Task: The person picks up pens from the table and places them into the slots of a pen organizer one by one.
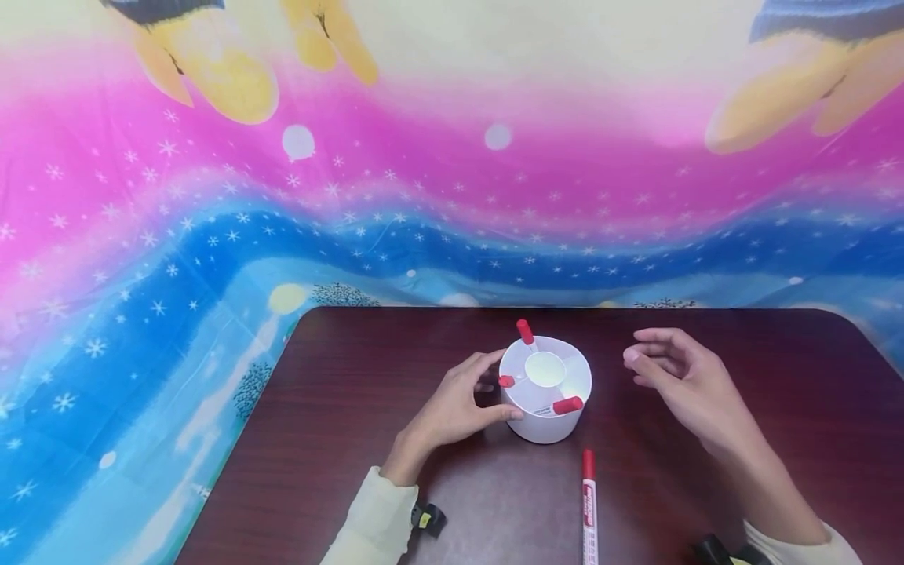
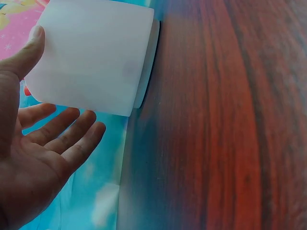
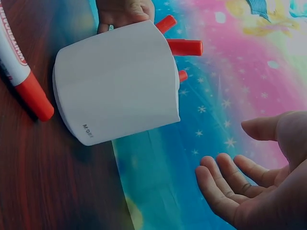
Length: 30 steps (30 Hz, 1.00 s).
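Note:
A white round pen holder [image 1: 544,428] with a ring-like inner divider stands on the table. Three red-capped markers lean in it: one at the back [image 1: 524,330], one at the left [image 1: 506,381], one at the front right [image 1: 566,406]. My left hand [image 1: 459,404] is at the holder's left side, thumb at the near rim; in the left wrist view its other fingers [image 2: 72,132] extend loosely by the wall. Right of the holder, my right hand [image 1: 695,392] hovers empty, fingers loosely bent. Another red-capped marker [image 1: 589,502] lies on the table before the holder.
The dark wood-grain table [image 1: 339,377] has rounded far corners. Behind it and along its left side hangs a colourful cloth [image 1: 424,173] with snowflakes. A dark wrist device [image 1: 428,519] sits at the left sleeve.

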Motion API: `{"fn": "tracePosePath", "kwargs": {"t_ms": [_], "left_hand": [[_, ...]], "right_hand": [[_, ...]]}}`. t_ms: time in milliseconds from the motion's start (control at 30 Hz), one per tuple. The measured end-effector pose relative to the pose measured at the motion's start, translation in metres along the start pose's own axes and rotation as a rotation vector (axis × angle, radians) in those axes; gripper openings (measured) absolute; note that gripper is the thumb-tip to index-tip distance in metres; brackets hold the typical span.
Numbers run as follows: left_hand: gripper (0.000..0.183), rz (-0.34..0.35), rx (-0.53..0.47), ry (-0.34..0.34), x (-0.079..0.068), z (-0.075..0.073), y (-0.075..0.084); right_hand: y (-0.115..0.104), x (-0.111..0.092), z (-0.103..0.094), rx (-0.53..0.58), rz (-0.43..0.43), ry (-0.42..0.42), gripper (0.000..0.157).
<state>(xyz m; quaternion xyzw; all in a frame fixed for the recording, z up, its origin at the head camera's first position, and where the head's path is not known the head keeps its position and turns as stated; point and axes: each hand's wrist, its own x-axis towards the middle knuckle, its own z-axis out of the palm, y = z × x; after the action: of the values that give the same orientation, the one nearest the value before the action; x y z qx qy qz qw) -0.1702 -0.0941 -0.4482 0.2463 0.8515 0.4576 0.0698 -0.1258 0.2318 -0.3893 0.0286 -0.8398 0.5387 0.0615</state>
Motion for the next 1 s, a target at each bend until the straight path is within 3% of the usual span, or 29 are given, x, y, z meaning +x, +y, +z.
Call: {"fn": "tracePosePath", "kwargs": {"t_ms": [333,733,1000], "left_hand": [[0.091,-0.003,0.019,0.002,0.0,0.001,0.0],[0.09,-0.004,0.007,0.002,0.0,0.001,-0.001],[0.09,-0.002,0.01,0.005,0.0,0.001,-0.002]], "right_hand": [[0.017,-0.017,-0.003,0.036,0.011,-0.049,0.039],[0.037,-0.045,0.012,0.06,0.174,-0.142,0.049],[0.043,-0.062,0.023,0.092,0.352,-0.209,0.059]]}}
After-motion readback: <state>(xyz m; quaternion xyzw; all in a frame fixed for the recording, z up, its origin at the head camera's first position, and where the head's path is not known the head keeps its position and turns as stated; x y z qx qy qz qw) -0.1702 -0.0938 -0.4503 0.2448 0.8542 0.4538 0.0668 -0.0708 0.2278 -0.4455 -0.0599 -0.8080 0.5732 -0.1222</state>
